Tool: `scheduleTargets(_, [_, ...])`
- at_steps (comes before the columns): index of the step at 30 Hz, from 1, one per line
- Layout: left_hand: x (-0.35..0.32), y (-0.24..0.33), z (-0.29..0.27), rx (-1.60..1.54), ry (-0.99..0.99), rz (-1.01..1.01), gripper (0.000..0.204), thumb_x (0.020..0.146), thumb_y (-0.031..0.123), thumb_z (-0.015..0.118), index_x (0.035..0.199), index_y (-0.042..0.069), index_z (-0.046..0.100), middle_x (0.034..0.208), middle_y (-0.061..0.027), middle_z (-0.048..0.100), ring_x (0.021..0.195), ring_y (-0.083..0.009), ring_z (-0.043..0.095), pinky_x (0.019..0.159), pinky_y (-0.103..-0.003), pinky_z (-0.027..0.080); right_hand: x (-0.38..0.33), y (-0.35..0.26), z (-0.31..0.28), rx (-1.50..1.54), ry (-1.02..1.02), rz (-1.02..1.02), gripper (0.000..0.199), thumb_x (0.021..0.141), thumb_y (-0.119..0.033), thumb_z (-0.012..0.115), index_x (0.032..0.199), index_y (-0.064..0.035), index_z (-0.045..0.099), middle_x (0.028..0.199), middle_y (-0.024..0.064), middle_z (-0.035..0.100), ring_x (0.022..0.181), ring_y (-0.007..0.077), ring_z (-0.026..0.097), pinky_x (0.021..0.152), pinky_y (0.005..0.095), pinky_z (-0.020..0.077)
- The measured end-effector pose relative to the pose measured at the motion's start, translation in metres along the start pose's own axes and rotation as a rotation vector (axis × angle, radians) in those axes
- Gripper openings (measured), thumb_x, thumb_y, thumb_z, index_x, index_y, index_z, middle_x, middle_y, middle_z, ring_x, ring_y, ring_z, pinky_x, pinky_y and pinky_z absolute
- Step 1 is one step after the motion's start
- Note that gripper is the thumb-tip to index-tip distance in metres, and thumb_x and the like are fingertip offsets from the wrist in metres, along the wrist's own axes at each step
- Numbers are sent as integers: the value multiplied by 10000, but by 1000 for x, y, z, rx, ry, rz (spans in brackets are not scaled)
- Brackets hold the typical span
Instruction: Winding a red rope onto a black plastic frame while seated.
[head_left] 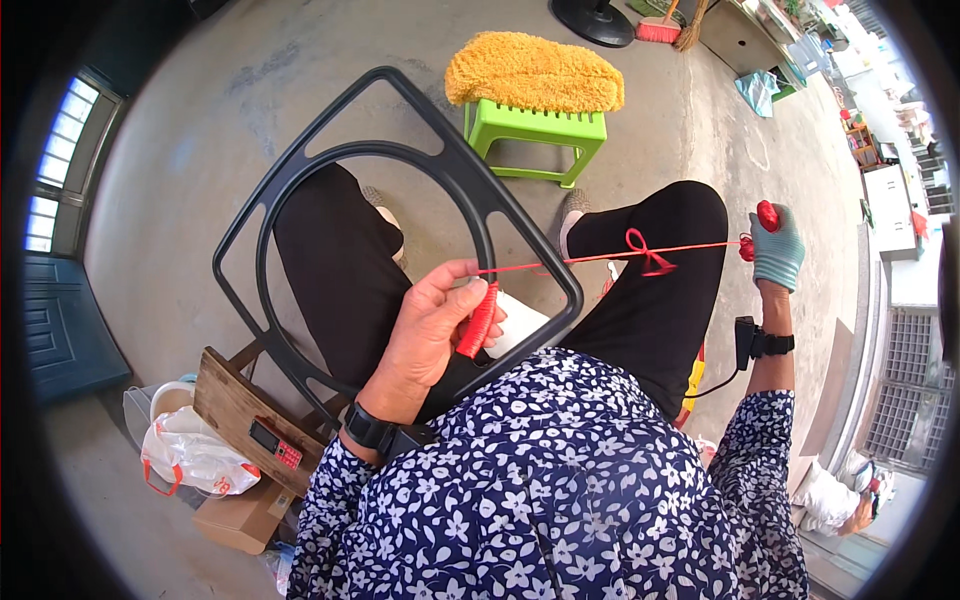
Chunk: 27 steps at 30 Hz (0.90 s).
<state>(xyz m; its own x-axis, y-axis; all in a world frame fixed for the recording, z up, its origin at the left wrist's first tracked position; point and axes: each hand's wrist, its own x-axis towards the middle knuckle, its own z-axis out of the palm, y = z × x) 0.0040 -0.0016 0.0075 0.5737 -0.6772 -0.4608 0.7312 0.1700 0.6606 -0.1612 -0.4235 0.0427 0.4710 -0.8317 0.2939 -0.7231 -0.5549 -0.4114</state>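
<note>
Left hand (432,325), red cord (600,257), right hand (776,250).

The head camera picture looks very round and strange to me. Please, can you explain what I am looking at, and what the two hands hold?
The picture comes from a wide fisheye camera worn on a person's head, looking down, so straight edges bend near the rim. There is no machine: a seated person works with both hands. The bare left hand pinches a red cord against a black plastic frame resting across the lap, where the cord is already wound around the frame's edge. The right hand, in a pale green glove, pulls the cord tight to the side. Each wrist wears a black strap. On the concrete floor stands a green stool with a yellow fluffy cushion.
</note>
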Motion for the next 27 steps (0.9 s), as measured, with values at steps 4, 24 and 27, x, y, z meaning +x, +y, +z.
scheduleTargets(4, [1,-1,-2,30,-17,12,142,923,191,552,975,60,565,754,-103,641,612,-156,625,560,-258,526,-2,-20,19,58,-69,132,393,746,-208,735,1051,9,615,862,105,675,744,140,630,684,294,503])
scheduleTargets(24, [0,-4,-7,67,-48,48,152,937,194,531,880,53,538,743,-104,640,585,-153,622,535,-242,522,-129,-162,92,805,-1820,-36,273,823,-185,670,1024,-13,604,837,49,621,679,112,554,650,253,485])
scheduleTargets(27, [1,-3,-7,28,-37,20,160,941,202,523,886,52,541,741,-110,637,588,-157,620,534,-256,521,-127,-152,86,1370,-1504,638,271,826,-204,605,988,12,592,913,175,626,782,263,646,681,336,558])
